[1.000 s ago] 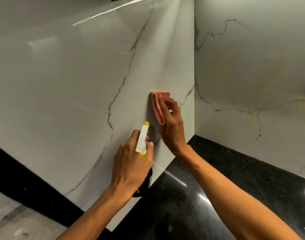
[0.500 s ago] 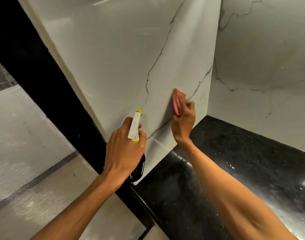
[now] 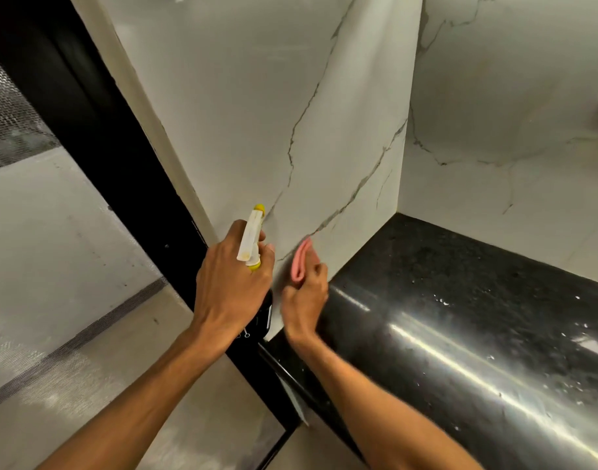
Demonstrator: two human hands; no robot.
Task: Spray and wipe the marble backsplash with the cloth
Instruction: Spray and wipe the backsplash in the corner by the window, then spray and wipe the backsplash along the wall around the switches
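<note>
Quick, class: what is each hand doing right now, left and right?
Left hand: closed around the spray bottle.
Right hand: closed on the pink cloth, pressed to the marble backsplash.

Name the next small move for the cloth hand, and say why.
Probably sweep the cloth back up along the marble. The right hand presses it low on the panel, just above the counter, so little remains below; the left hand holds the sprayer beside it.
</note>
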